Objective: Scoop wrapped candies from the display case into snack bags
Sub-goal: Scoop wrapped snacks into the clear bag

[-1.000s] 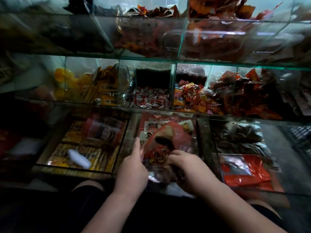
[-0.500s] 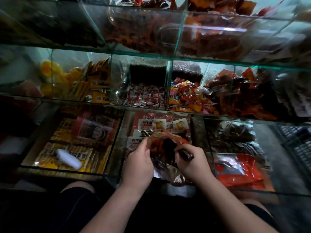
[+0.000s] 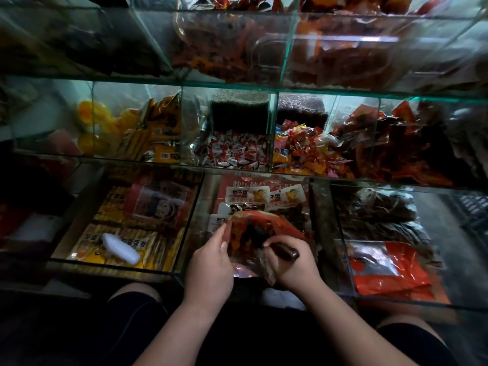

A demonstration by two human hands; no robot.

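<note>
A red and clear snack bag (image 3: 257, 237) is held open over the middle bottom compartment of the glass display case (image 3: 237, 87). My left hand (image 3: 210, 262) pinches the bag's left rim. My right hand (image 3: 291, 264) grips the bag's right side and also holds a dark wrapped candy (image 3: 286, 252) at the bag's mouth. Dark wrapped pieces show inside the bag. More dark wrapped candies (image 3: 295, 215) lie in the compartment behind the bag. On the middle shelf sit red-and-white wrapped candies (image 3: 235, 151) and mixed bright ones (image 3: 303, 151).
The left bottom compartment holds yellow packets (image 3: 126, 241) with a white scoop-like object (image 3: 120, 248) on top. The right compartment holds dark packs (image 3: 377, 215) and an orange-red bag (image 3: 388, 268). Glass dividers separate the bins. My knees are just below the case's front edge.
The bag has been lifted and its mouth opened wider. My right hand has come up to the bag's mouth with a dark candy. The camera has tilted slightly upward.
</note>
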